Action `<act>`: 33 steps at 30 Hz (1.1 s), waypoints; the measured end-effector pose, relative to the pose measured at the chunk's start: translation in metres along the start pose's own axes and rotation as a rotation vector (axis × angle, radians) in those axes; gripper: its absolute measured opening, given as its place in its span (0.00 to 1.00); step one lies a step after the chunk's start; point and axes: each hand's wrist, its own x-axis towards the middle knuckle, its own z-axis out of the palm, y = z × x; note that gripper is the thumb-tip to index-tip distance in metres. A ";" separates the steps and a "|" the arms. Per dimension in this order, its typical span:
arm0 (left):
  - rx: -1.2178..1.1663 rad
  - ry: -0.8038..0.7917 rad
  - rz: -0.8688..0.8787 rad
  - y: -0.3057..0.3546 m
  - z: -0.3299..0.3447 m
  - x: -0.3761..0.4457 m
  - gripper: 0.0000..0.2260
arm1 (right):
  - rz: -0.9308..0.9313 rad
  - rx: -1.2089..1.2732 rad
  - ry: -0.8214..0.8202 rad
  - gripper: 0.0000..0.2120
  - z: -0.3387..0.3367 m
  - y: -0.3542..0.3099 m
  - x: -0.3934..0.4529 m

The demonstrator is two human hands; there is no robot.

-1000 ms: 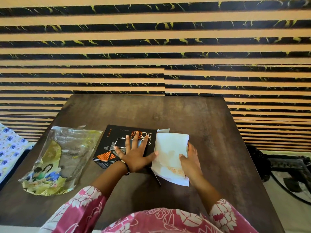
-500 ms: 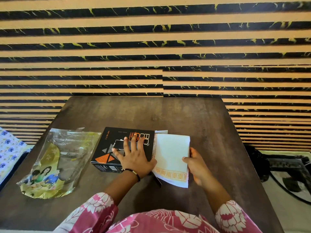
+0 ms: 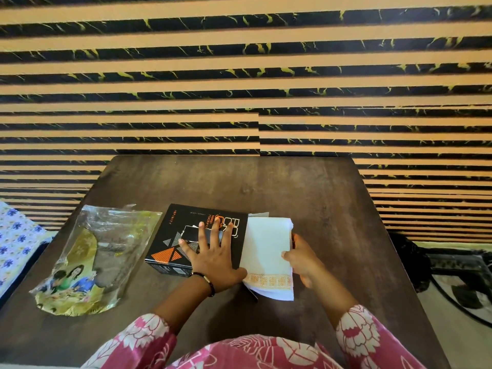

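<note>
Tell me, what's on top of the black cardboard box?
The left hand lies flat on the black cardboard box, fingers spread, hiding part of its print. The folded white cloth with a gold border, held by the right hand, reaches its right edge; any overlap is unclear.

Dark wooden worktop [image 3: 292,187] bearing crinkled plastic packet [image 3: 106,249] at left, black box [image 3: 175,235] centrally, folded white cloth [image 3: 266,243] against its right side.

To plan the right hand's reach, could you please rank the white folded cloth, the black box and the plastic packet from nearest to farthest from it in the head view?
1. white folded cloth: gripped at its right edge by the right hand.
2. black box: just left of the cloth.
3. plastic packet: farthest left.
</note>
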 end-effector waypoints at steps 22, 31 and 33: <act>0.017 -0.040 0.032 0.007 0.001 -0.009 0.47 | -0.256 -0.446 0.210 0.14 0.017 0.002 -0.016; 0.024 0.000 0.044 0.009 0.002 -0.009 0.46 | 0.025 -0.181 0.189 0.07 -0.001 0.028 -0.009; 0.032 0.007 0.052 0.008 0.002 -0.009 0.46 | 0.041 -0.197 0.176 0.04 0.000 0.030 -0.012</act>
